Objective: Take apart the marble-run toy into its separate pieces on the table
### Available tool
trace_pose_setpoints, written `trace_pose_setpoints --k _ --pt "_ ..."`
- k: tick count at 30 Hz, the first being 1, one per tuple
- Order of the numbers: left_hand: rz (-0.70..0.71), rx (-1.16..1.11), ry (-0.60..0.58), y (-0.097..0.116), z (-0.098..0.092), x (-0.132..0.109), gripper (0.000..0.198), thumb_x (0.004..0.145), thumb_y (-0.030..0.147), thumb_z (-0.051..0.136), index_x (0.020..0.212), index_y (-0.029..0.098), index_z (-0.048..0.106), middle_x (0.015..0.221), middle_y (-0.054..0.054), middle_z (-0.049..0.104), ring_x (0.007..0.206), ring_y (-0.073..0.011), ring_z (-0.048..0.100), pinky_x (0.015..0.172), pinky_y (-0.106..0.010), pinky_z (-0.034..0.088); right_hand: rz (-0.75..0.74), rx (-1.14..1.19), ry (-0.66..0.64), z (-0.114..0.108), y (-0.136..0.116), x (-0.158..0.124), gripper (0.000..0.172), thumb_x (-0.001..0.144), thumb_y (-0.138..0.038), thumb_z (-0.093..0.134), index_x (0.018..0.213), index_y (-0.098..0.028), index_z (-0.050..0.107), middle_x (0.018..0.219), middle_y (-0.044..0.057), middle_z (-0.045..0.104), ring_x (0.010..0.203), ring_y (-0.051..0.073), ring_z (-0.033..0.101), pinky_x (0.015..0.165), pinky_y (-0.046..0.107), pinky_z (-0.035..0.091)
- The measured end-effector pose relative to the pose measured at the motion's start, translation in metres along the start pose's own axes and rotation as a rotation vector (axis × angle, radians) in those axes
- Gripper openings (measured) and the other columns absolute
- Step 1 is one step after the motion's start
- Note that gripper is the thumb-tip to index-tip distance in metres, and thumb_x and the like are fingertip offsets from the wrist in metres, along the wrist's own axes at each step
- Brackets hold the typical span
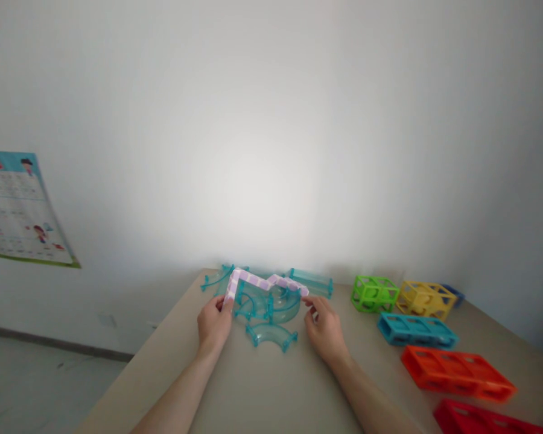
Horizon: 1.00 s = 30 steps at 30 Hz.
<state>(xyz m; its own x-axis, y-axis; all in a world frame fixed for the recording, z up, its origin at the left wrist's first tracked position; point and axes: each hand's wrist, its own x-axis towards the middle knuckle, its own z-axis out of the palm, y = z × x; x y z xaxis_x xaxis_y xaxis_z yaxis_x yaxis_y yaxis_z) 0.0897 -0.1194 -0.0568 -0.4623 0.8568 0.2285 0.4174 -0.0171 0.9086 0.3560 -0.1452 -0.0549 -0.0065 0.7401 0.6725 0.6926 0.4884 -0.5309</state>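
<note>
Strip (pixel 253 278), purple-white, bent zigzag, spans between hands, over teal tracks (pixel 271 333). Left hand (pixel 213 322) pinches strip's left end; right hand (pixel 326 328) has fingertips at its right end, cannot tell if gripping. Step in hand: probably shaping strip; next move likely calls for firm hold on both ends. Beige table (pixel 253 392) beneath strip; coloured frames (pixel 374 294) right of strip; white wall (pixel 262 120) behind strip, poster (pixel 22 208) far left of it.

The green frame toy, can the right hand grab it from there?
Probably yes. The green frame toy sits to the right of the right hand, and nothing seems to stand between them. That hand is at one end of the purple-and-white strip, so it may have to leave that first.
</note>
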Motion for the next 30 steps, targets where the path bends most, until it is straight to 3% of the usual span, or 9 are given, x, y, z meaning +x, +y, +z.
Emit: trace_pose_setpoints --k 6,9,11,15,19,22,24,27,30 --pt "-0.043 -0.289 0.107 -0.002 -0.002 0.006 0.04 0.08 0.042 0.055 0.103 0.01 0.066 0.089 -0.012 0.072 0.074 -0.0229 0.068 0.06 -0.032 0.053 -0.101 0.034 0.004 -0.005 -0.022 -0.004 0.027 0.086 -0.011 0.041 0.102 -0.018 0.062 0.09 0.007 0.063 0.087 0.021 0.061 0.079 0.033 0.049" --pt "-0.013 -0.562 0.118 0.009 -0.003 -0.002 0.045 0.073 0.045 0.065 0.102 0.011 0.065 0.087 -0.009 0.07 0.071 -0.02 0.066 0.06 -0.031 0.055 -0.155 0.049 -0.018 -0.008 -0.041 -0.01 0.024 0.089 -0.013 0.042 0.099 -0.02 0.063 0.091 0.007 0.064 0.088 0.02 0.061 0.079 0.031 0.049" --pt "-0.026 -0.804 0.057 0.02 -0.003 -0.011 0.044 0.066 0.042 0.075 0.096 0.011 0.066 0.082 -0.007 0.069 0.069 -0.0185 0.065 0.061 -0.031 0.056 -0.19 0.073 -0.049 -0.01 -0.055 -0.017 0.023 0.091 -0.016 0.043 0.101 -0.02 0.064 0.092 0.007 0.066 0.088 0.02 0.062 0.079 0.031 0.05" --pt "-0.04 -1.009 -0.271 0.04 -0.004 -0.04 0.037 0.066 0.035 0.079 0.092 0.012 0.067 0.086 -0.007 0.069 0.075 -0.0177 0.067 0.064 -0.028 0.057 -0.057 0.146 -0.045 -0.008 -0.08 -0.034 0.026 0.092 -0.034 0.051 0.114 -0.024 0.061 0.091 0.004 0.069 0.075 0.018 0.063 0.07 0.028 0.053" --pt "-0.039 -0.941 -0.754 0.05 -0.004 -0.071 0.032 0.075 0.034 0.074 0.096 0.013 0.064 0.085 -0.009 0.069 0.072 -0.0208 0.068 0.059 -0.03 0.056 0.113 0.418 0.036 -0.002 -0.085 -0.048 0.045 0.089 -0.059 0.047 0.116 -0.024 0.057 0.093 0.003 0.069 0.063 0.015 0.062 0.055 0.023 0.052" --pt "-0.03 -0.855 -1.04 0.051 -0.003 -0.084 0.032 0.077 0.037 0.072 0.096 0.013 0.064 0.084 -0.009 0.069 0.067 -0.0201 0.069 0.062 -0.032 0.055 0.153 0.452 0.072 -0.003 -0.078 -0.05 0.047 0.089 -0.06 0.044 0.114 -0.022 0.057 0.08 0.002 0.066 0.062 0.017 0.061 0.054 0.024 0.051" --pt "-0.013 -0.794 -1.137 0.052 -0.004 -0.087 0.033 0.078 0.038 0.071 0.097 0.012 0.065 0.083 -0.009 0.068 0.066 -0.0197 0.069 0.066 -0.034 0.055 0.184 0.422 0.143 -0.008 -0.076 -0.048 0.046 0.091 -0.056 0.045 0.121 -0.022 0.053 0.081 0.002 0.066 0.065 0.018 0.062 0.058 0.027 0.052" --pt "-0.027 -0.762 -1.173 0.054 -0.006 -0.087 0.034 0.078 0.039 0.071 0.098 0.012 0.066 0.083 -0.008 0.066 0.065 -0.0189 0.068 0.068 -0.035 0.055 0.198 0.377 0.236 -0.015 -0.079 -0.044 0.053 0.09 -0.053 0.049 0.132 -0.021 0.042 0.098 0.007 0.066 0.075 0.02 0.064 0.064 0.03 0.054" --pt "-0.084 -0.749 -1.226 0.055 -0.008 -0.087 0.035 0.078 0.04 0.07 0.099 0.013 0.065 0.083 -0.007 0.066 0.061 -0.0194 0.068 0.064 -0.035 0.056 0.227 0.294 0.235 -0.021 -0.087 -0.041 0.046 0.091 -0.049 0.048 0.125 -0.018 0.049 0.089 0.006 0.068 0.072 0.021 0.065 0.059 0.028 0.052"
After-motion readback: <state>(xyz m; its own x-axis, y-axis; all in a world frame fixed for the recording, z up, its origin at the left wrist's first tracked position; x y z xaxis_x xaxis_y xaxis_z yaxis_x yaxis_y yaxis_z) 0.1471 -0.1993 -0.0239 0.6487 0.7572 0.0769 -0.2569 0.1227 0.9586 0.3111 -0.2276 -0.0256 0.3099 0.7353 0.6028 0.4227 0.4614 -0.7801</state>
